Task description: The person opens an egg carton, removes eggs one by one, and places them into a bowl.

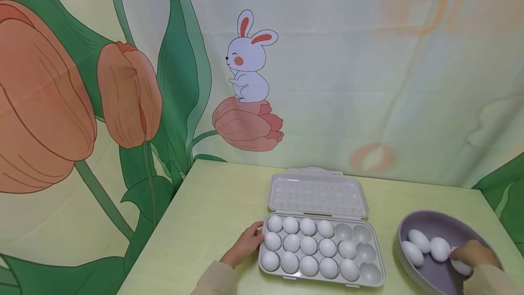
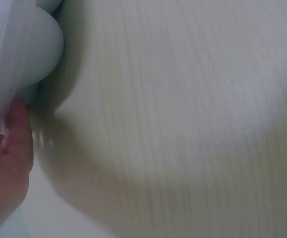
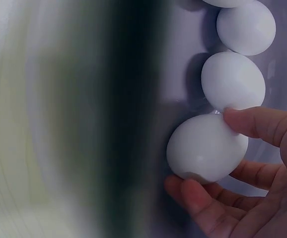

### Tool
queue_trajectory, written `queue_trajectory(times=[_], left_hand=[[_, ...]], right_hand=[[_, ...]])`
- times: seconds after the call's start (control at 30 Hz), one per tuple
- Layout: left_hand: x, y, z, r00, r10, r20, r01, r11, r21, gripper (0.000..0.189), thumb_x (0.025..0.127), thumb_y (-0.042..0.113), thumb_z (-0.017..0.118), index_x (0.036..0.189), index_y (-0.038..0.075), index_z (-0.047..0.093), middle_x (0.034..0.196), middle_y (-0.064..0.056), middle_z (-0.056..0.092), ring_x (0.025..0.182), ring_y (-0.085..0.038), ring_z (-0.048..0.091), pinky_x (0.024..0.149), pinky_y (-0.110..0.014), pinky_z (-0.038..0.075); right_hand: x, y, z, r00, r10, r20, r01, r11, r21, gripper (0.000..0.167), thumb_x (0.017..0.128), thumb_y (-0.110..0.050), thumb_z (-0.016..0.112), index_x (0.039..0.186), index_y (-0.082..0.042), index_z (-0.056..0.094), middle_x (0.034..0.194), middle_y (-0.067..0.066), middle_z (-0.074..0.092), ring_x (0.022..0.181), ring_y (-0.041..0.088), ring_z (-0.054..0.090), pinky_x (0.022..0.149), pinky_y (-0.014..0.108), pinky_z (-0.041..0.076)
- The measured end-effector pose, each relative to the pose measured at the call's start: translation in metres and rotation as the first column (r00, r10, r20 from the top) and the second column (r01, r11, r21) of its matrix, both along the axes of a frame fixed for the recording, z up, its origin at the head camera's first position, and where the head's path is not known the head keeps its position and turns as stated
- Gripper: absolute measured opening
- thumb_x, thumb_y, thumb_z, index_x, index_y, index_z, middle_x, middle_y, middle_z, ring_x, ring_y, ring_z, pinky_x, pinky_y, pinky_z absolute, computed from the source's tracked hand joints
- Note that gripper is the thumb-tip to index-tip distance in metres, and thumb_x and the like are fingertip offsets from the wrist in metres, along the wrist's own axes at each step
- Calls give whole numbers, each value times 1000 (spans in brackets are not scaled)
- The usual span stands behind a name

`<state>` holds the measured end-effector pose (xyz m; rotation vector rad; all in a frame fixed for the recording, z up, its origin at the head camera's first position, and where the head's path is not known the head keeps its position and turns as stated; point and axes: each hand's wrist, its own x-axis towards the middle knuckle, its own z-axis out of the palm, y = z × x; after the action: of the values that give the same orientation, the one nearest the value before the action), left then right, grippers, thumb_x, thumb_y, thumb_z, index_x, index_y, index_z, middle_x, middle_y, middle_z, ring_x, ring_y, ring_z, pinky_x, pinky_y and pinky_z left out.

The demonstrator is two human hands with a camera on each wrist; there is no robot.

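Observation:
In the head view, a light grey plastic egg carton (image 1: 323, 278) lies with its lid (image 1: 318, 195) folded back behind it. White eggs (image 1: 309, 246) sit in most of its cups; several bare cups (image 1: 370, 273) show at the right end. My left hand (image 1: 245, 244) holds the carton's left edge, thumb and fingers about its rim in the left wrist view. Inside a purple-grey bowl (image 1: 425, 217), my right hand (image 1: 476, 255) pinches a white egg (image 3: 205, 146) between thumb and fingers. Other eggs (image 3: 233, 81) lie beside it in the bowl.
The carton and bowl stand side by side on a pale yellow wood-grain table (image 1: 196, 204), the bowl at the right. A cloth backdrop (image 1: 327, 81) printed with tulips and a rabbit hangs behind the table's far edge.

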<state>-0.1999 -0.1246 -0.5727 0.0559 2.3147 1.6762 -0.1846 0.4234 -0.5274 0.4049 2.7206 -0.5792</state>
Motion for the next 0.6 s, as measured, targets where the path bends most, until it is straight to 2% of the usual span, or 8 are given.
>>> queue_trajectory(times=[0.2, 0.43, 0.6], left_hand=[[-2, 0, -2, 1000, -7, -13, 7, 1000, 7, 43, 87, 5, 42, 128, -5, 37, 86, -8, 47, 72, -14, 47, 60, -32, 46], [-1, -1, -3, 1000, -6, -8, 6, 1000, -7, 43, 86, 4, 42, 128, -5, 37, 86, -8, 48, 71, -13, 47, 62, -31, 46], [-1, -1, -2, 1000, -1, -13, 0, 1000, -10, 42, 86, 4, 42, 127, -4, 39, 86, -8, 49, 72, -14, 48, 62, -30, 46]], right_hand=[[0, -2, 3, 1000, -6, 2, 6, 1000, 4, 69, 69, -35, 61, 100, 24, 45, 95, 38, 50, 84, 49, 50, 73, 52, 41], [-1, -3, 9, 999, 23, -22, -24, 1000, -19, 66, 71, -33, 59, 100, 25, 45, 96, 38, 50, 82, 45, 52, 73, 51, 41], [-4, -9, 21, 998, 0, -60, 0, 1000, -11, 68, 74, -34, 56, 105, 24, 41, 102, 40, 47, 83, 48, 51, 67, 48, 43]])
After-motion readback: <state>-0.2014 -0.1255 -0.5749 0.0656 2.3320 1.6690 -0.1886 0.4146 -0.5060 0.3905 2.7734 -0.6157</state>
